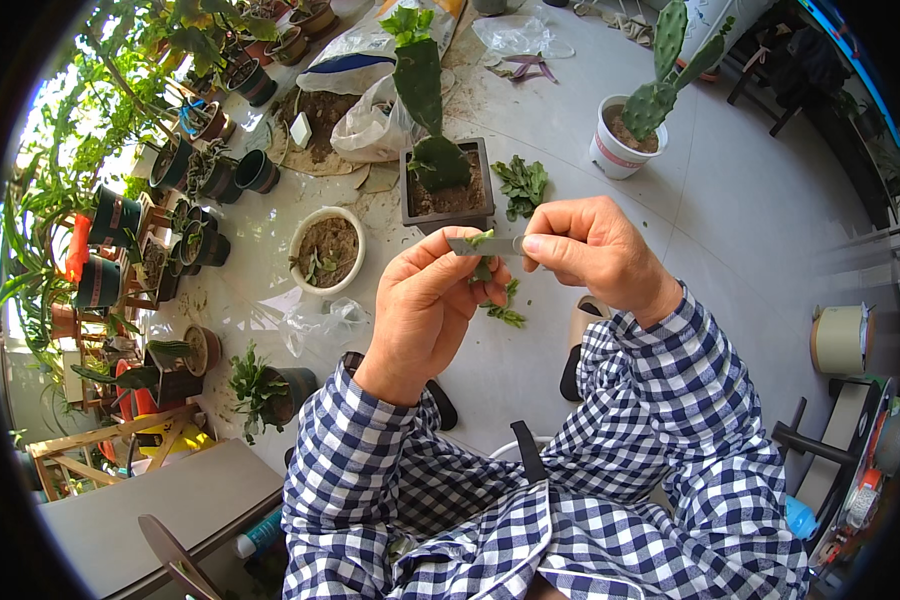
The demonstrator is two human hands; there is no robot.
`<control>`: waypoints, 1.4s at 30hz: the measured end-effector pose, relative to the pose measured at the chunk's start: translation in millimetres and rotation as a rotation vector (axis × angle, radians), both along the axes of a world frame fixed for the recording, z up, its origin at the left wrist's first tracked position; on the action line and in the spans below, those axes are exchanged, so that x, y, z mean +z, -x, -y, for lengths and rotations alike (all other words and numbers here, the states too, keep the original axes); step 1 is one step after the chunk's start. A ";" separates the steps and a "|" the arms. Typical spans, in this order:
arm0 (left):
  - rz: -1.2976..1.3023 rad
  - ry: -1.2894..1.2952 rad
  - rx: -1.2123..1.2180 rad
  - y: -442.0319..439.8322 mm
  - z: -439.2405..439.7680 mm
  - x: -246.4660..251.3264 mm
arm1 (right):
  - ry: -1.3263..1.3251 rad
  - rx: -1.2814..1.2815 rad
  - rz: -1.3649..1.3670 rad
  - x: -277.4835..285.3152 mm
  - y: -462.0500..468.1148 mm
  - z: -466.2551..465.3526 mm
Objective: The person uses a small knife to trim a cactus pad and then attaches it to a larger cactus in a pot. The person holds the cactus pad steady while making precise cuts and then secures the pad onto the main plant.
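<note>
Between the thumb and fingers of my left hand [429, 307] is a small green plant cutting [482, 268]. My right hand [596, 251] pinches one end of a flat metal blade [486, 246], which lies across the upper end of the cutting, close to my left thumb. Whether the blade has entered the stem cannot be told. Beyond my hands a prickly pear cactus [441, 161] stands in a dark square pot [450, 219], with leafy green growth [408, 26] at its top. Loose green cuttings [521, 187] lie beside that pot, and more cut pieces [505, 307] lie below my hands.
A round white pot [363, 247] of soil stands left of the square pot. Another prickly pear [649, 112] grows in a white bucket [607, 161] at the right. Clear plastic [322, 324] lies on the floor. Many potted plants line the left side, near a grey tabletop [165, 502].
</note>
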State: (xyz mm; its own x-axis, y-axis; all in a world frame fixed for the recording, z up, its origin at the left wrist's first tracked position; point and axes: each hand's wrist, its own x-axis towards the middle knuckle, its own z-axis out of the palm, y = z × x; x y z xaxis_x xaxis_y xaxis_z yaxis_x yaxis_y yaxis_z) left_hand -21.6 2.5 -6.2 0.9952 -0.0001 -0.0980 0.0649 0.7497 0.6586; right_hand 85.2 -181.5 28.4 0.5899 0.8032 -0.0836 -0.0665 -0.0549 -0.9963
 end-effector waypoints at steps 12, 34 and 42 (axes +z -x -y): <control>0.006 0.045 -0.044 -0.6 -1.5 1.6 | -0.013 0.038 -0.032 -1.8 0.3 -0.1; 0.016 0.099 -0.102 -0.3 -2.5 0.3 | -0.035 0.071 -0.050 1.7 -0.3 2.6; 0.013 0.093 -0.126 -0.2 -2.8 0.2 | -0.004 0.108 -0.080 0.3 -2.2 4.5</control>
